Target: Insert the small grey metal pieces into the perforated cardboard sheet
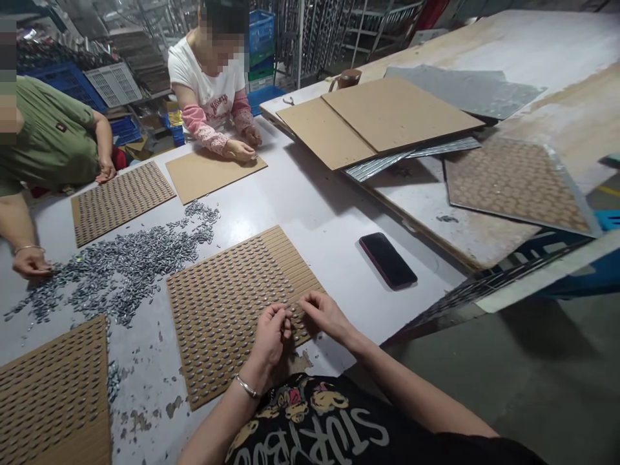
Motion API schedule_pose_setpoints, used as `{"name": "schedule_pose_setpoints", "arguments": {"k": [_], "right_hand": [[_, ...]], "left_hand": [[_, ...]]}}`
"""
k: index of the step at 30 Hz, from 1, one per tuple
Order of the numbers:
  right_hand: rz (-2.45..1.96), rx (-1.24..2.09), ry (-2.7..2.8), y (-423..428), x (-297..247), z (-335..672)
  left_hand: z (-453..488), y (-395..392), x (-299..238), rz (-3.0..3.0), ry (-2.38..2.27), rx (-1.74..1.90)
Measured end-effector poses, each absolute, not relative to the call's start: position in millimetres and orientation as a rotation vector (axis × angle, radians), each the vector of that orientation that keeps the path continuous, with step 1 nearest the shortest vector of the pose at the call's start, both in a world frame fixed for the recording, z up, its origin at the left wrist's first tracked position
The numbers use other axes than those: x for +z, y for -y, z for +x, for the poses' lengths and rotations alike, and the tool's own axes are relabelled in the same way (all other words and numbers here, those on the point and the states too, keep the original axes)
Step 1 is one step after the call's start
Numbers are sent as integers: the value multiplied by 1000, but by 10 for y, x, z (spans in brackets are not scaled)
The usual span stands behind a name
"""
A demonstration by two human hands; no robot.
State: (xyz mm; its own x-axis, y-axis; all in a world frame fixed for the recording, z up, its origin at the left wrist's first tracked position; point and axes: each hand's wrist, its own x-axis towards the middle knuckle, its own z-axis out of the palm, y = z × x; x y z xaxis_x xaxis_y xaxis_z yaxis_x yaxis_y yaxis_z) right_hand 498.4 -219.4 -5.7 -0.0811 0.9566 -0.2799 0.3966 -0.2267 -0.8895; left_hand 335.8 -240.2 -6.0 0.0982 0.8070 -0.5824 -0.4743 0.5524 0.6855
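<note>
A grooved brown cardboard sheet point(227, 310) lies before me on the white table, dotted with rows of small shiny metallic pieces. Along its right side run grooves without pieces. My left hand point(272, 332), with a bangle on its wrist, is closed over the lower right part of the sheet, fingertips pinched together. Whatever it holds is too small to make out. Beside it, my right hand point(324, 315) is over the bare grooves, thumb and forefinger pinched near the sheet. Any piece between those fingers is hidden.
Loose metallic pieces point(140, 261) are heaped left of my sheet. Another dotted sheet point(58, 394) lies at lower left. Two people sit across the table with a dotted board point(123, 200) and a plain board point(213, 174). A phone point(387, 260) and stacked boards point(382, 119) are at right.
</note>
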Motion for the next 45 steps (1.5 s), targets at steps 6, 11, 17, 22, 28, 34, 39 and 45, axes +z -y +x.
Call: {"name": "schedule_pose_setpoints", "arguments": {"k": [6, 11, 17, 22, 28, 34, 39, 45], "right_hand": [[-1813, 835, 2080, 1884, -206, 5048], [-1896, 813, 2120, 1813, -213, 4968], [-1975, 817, 2120, 1748, -123, 4937], [-1998, 769, 1968, 1874, -121, 4981], [-1567, 1073, 1734, 2322, 12, 4975], [-1450, 1251, 1612, 2514, 102, 4960], [-1595, 1006, 1771, 2258, -69, 5013], [-1849, 734, 1911, 2124, -272, 4927]], "left_hand": [[3205, 2351, -28, 309, -1100, 935], [3114, 2384, -44, 405, -1088, 937], [3098, 2389, -35, 414, -1105, 876], [3147, 2440, -1, 343, -1029, 888], [3274, 2550, -6, 277, -987, 893], [3435, 2581, -66, 297, -1026, 905], [3377, 2545, -38, 270, -1052, 908], [3264, 2578, -6, 367, -1081, 892]]}}
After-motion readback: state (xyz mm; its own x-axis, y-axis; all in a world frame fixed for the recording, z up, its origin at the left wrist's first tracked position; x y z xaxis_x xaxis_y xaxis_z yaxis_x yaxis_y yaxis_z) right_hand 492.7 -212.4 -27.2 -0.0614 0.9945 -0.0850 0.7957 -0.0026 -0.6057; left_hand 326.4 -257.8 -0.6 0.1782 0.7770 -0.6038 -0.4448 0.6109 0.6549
